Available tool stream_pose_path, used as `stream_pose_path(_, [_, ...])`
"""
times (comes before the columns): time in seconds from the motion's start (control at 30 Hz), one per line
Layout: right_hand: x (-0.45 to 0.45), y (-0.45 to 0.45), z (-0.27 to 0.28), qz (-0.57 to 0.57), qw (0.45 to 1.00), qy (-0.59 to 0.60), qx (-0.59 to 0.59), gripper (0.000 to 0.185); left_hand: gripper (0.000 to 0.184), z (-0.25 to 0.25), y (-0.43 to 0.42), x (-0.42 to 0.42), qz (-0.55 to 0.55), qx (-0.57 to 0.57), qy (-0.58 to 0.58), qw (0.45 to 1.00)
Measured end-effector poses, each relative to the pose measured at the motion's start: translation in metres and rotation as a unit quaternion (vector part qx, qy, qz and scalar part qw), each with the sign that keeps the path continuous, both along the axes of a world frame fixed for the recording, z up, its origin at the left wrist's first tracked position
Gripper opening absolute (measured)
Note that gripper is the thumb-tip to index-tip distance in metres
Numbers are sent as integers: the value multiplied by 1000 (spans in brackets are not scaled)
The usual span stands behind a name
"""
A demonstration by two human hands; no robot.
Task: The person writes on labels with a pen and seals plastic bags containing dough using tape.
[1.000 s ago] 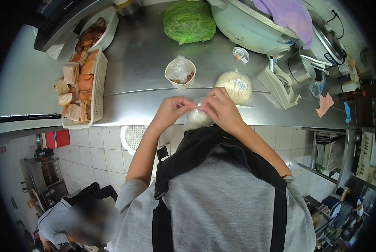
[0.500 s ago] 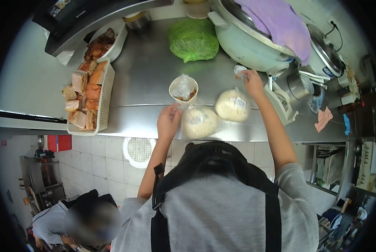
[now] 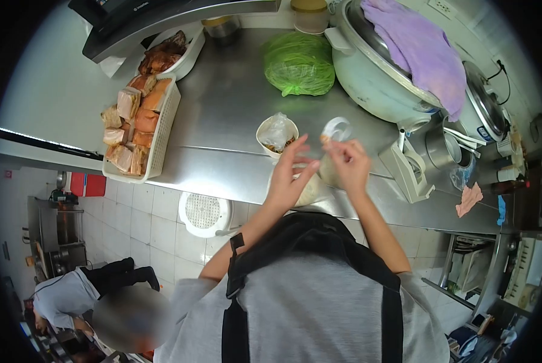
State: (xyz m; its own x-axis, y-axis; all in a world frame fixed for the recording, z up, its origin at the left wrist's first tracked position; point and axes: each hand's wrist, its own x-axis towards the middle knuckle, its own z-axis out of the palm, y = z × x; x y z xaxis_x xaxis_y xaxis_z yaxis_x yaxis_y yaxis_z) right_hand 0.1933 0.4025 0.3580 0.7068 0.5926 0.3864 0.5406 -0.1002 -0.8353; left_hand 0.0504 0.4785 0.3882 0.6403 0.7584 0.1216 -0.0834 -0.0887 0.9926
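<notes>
My right hand (image 3: pixel 352 163) pinches a small round white-and-clear piece (image 3: pixel 339 128) that looks like a plastic lid; its exact kind is unclear. Fingers apart, my left hand (image 3: pixel 290 176) hovers over the near edge of the steel counter and appears to hold nothing. Below the hands are two clear bags of white food resembling rice, the left bag (image 3: pixel 310 192) and the right bag (image 3: pixel 328 172), both partly hidden. Just beyond my left fingers stands a paper bowl (image 3: pixel 262 145), with a small clear bag (image 3: pixel 276 129) lying on brownish food inside.
A white basket (image 3: pixel 172 112) of meat chunks stands left. Farther back are a green bag (image 3: pixel 299 63) and a large pot (image 3: pixel 368 81) under a purple cloth (image 3: pixel 419 51). A tape dispenser (image 3: pixel 407 172) sits right. Another person (image 3: pixel 71 299) bends at lower left.
My right hand has moved left and toward me with the round piece. My left hand has risen and shifted right over the bags, its fingers spreading. The camera view has shifted.
</notes>
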Motion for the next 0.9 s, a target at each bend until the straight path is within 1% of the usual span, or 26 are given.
stream_pose_path(0.03, [-16,-1,1,42,998,10,48,19,34,1,1,10,-3,-12,-24,1000])
stream_pose_path(0.13, [-37,-11,32,103,994,30,-3,24,32,-7,20,20,-78,-22,-22,996])
stream_pose_path(0.17, [-33,-20,40,81,997,15,-15,27,29,-10,26,20,-74,27,-19,997])
stream_pose_path(0.23, [-22,-42,54,35,998,-13,-43,32,27,13,31,13,-115,129,1,985])
stream_pose_path(0.3, [-13,-44,71,15,996,-92,-10,37,27,22,37,7,-145,230,23,962])
stream_pose_path(0.33, [-9,-42,76,8,991,-132,7,39,27,25,38,5,-166,243,29,955])
stream_pose_path(0.37, [-7,-41,78,27,989,-146,-10,42,28,33,38,2,-187,257,35,948])
stream_pose_path(0.47, [-15,-31,68,113,992,47,32,39,31,37,38,-1,-231,290,52,927])
stream_pose_path(0.5, [-15,-32,64,118,991,60,0,38,32,36,38,-2,-242,299,57,921])
stream_pose_path(0.57, [-13,-34,60,132,986,85,-65,37,36,32,37,-5,-230,280,76,929])
stream_pose_path(0.6, [-14,-35,59,136,984,77,-80,37,37,29,37,-7,-223,270,85,933])
stream_pose_path(0.67, [-17,-34,56,145,981,62,-110,37,40,24,33,-10,-159,248,74,953])
stream_pose_path(0.7, [-19,-34,50,154,978,107,-92,37,42,20,31,-12,-128,237,68,961])
stream_pose_path(0.77, [-23,-32,35,168,965,195,-57,38,39,5,29,-18,-78,228,137,961])
stream_pose_path(0.8, [-25,-32,33,167,962,211,-46,38,38,-4,27,-21,-54,224,171,958])
stream_pose_path(0.83, [-28,-32,32,167,959,226,-35,39,38,-17,23,-25,-68,112,137,982])
stream_pose_path(0.87, [-32,-32,31,166,956,242,-24,39,38,-23,17,-28,-82,-2,102,991])
stream_pose_path(0.9, [-35,-33,31,162,959,229,-33,39,38,-29,12,-31,-95,-117,65,987])
